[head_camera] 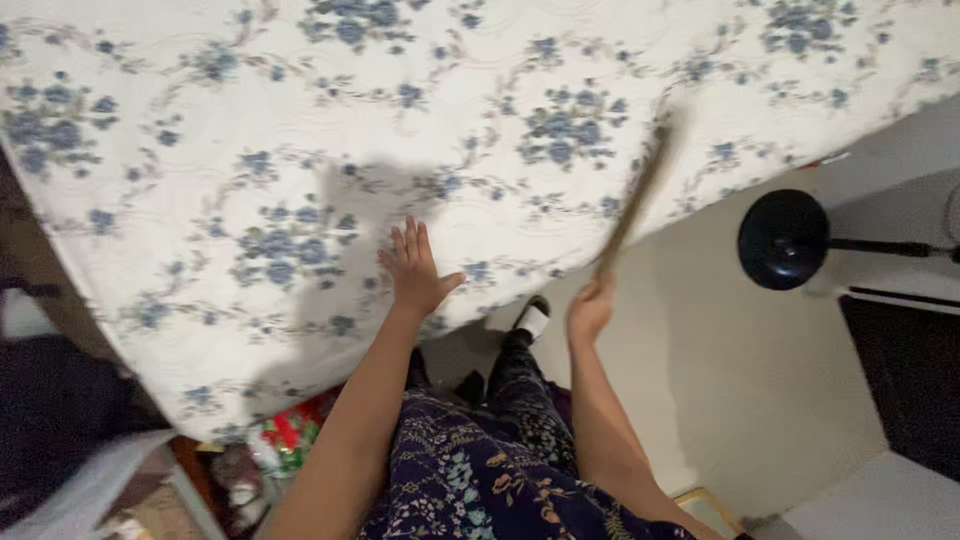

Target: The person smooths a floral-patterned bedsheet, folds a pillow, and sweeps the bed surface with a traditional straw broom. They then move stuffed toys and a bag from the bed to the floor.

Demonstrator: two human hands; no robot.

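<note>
A white mattress (480,150) with a blue flower print fills the upper part of the head view. My left hand (415,268) lies flat on its surface near the lower edge, fingers spread. My right hand (590,308) grips the lower end of a thin brown stick or broom (638,195), which is blurred and reaches up over the mattress edge. Below the hands I see my dark flowered clothing (480,470) and one foot in a black and white shoe (533,317).
A black round fan base (785,240) with a pole stands on the pale floor (740,400) at the right. A dark piece of furniture (910,380) sits at the far right. Red and green packages (285,440) and dark clutter lie under the mattress at lower left.
</note>
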